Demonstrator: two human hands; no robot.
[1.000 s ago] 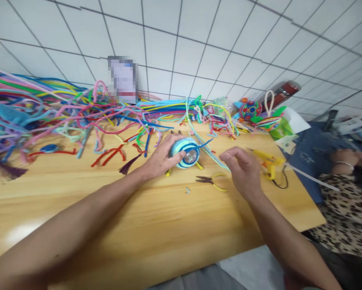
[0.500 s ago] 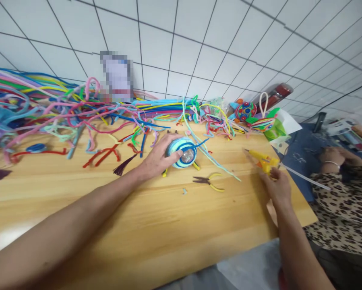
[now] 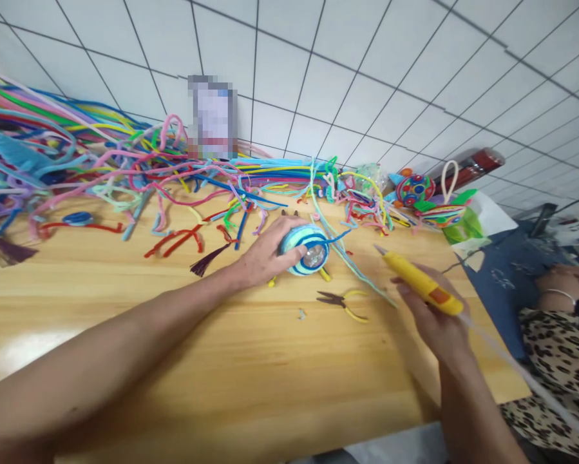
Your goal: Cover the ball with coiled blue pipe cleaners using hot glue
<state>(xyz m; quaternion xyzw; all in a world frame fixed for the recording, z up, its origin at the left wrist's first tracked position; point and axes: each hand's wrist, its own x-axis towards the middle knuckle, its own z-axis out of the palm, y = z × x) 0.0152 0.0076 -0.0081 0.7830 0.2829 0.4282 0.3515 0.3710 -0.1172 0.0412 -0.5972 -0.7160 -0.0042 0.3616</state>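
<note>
My left hand (image 3: pixel 270 254) is wrapped round a ball (image 3: pixel 303 265) wound with blue and pale green pipe cleaners, its thumb resting on the front. A clear, glittery patch shows in the ball's middle, and a loose blue end sticks out to the right. Off to the right, my right hand (image 3: pixel 436 325) grips a yellow hot glue gun (image 3: pixel 422 281), nozzle towards the ball and apart from it. A white glue stick (image 3: pixel 521 374) trails from the gun's back. Pliers (image 3: pixel 343 304) with yellow handles lie open on the table between my hands.
Many coloured pipe cleaners (image 3: pixel 139 164) are heaped along the wall. A dark tassel (image 3: pixel 209 261) lies left of the ball. Colourful finished crafts (image 3: pixel 417 191) sit at the back right. Another person's hand (image 3: pixel 560 287) rests beyond the table's right edge.
My right hand has lifted the glue gun and turned it, bringing it nearer the camera with its nozzle closer to the ball. My left hand keeps hold of the ball; the view has shifted slightly.
</note>
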